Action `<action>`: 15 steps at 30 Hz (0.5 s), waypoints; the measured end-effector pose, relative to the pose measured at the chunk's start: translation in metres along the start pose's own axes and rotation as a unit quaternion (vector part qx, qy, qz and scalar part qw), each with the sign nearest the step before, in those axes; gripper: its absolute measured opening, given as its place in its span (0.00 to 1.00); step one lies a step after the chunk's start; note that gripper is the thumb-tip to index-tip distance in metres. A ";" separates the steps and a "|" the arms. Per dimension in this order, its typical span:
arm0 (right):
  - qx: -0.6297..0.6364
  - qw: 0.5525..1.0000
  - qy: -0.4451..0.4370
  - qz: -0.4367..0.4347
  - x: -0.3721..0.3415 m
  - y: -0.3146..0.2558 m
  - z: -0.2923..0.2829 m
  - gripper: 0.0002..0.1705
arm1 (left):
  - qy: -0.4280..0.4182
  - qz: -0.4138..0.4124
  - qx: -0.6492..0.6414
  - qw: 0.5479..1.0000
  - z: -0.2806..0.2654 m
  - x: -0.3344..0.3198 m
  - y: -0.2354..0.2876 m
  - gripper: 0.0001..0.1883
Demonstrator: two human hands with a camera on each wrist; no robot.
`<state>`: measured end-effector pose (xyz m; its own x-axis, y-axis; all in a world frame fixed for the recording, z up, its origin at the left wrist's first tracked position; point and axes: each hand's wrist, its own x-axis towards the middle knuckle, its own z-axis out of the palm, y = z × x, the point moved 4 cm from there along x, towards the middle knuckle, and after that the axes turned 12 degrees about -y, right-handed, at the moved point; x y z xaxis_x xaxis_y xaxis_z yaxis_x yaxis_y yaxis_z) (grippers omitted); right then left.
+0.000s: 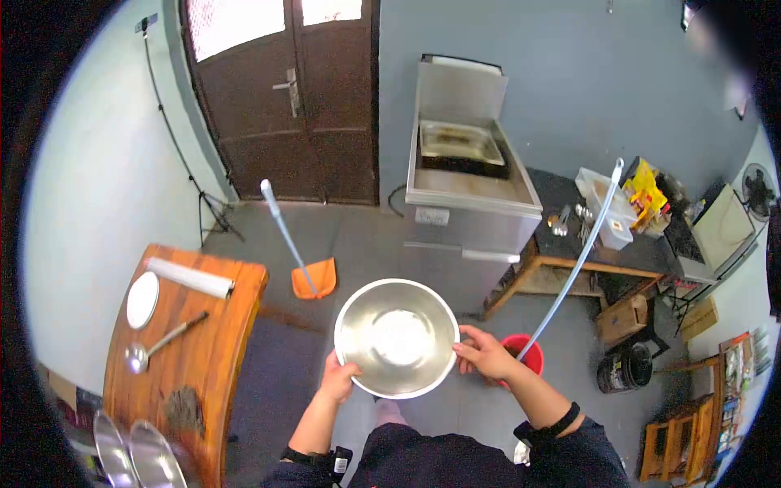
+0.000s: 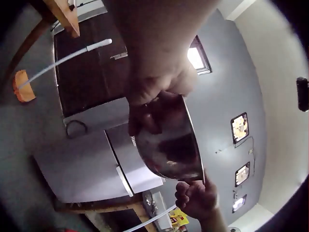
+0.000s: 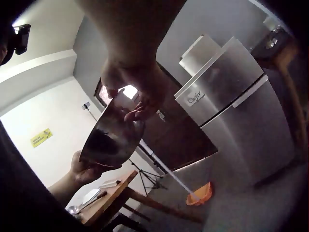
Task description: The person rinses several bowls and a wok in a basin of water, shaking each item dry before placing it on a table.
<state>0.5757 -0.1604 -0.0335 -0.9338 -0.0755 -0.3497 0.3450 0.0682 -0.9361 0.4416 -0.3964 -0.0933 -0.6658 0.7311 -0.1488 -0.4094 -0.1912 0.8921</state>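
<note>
A shiny steel mixing bowl (image 1: 396, 337) is held up in front of the body, its open top facing the head camera and nothing inside it. My left hand (image 1: 338, 378) grips the lower left rim, thumb over the edge and fingers underneath. On the right side of the rim, my right hand (image 1: 483, 355) pinches the edge between thumb and fingers. From below, the left wrist view shows the bowl's curved underside (image 2: 169, 140) with the left fingers against it. The right wrist view shows the right fingers (image 3: 137, 113) on the bowl's outer wall.
At left, a wooden table (image 1: 207, 325) bears a ladle (image 1: 138, 358), a white plate (image 1: 142, 301), a roll (image 1: 189, 278), a grey cloth (image 1: 185, 408) and steel bowls (image 1: 154, 455). An orange dustpan (image 1: 314, 280) and a red bucket (image 1: 533, 355) stand on the floor. Ahead is a steel freezer (image 1: 464, 211).
</note>
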 end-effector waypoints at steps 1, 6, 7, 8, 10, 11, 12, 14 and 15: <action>0.046 0.999 0.012 -0.009 0.011 -0.014 -0.009 0.25 | -0.006 0.000 0.013 1.000 -0.004 0.024 0.007 0.24; -0.013 0.989 0.145 -0.027 0.052 -0.061 -0.061 0.16 | -0.173 0.018 0.086 0.981 0.030 0.133 0.073 0.29; -0.023 0.980 0.195 -0.044 0.058 -0.054 -0.081 0.14 | -0.213 0.028 0.057 0.975 0.041 0.151 0.087 0.31; -0.034 0.968 0.243 -0.060 0.063 -0.057 -0.098 0.13 | -0.251 0.037 0.028 0.967 0.049 0.168 0.099 0.34; 0.041 0.950 0.305 -0.050 0.061 -0.072 -0.128 0.11 | -0.336 0.011 -0.054 0.940 0.058 0.204 0.117 0.37; 0.066 0.940 0.326 -0.072 0.060 -0.083 -0.143 0.11 | -0.376 -0.001 -0.094 0.922 0.062 0.221 0.125 0.39; 0.089 0.929 0.347 -0.096 0.061 -0.094 -0.161 0.12 | -0.387 0.025 -0.046 0.921 0.063 0.240 0.133 0.38; 0.087 0.910 0.392 -0.106 0.065 -0.108 -0.205 0.11 | -0.357 0.066 0.011 0.932 0.059 0.282 0.137 0.35; 0.041 0.907 0.414 -0.057 0.064 -0.121 -0.227 0.10 | -0.318 0.080 0.057 0.943 0.054 0.303 0.138 0.32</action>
<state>0.4529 0.0526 0.0656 -0.7022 0.6992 -0.1347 0.2161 0.0290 -0.9759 0.2169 -0.1660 0.0079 -0.1898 0.9505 0.2460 -0.2419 -0.2881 0.9265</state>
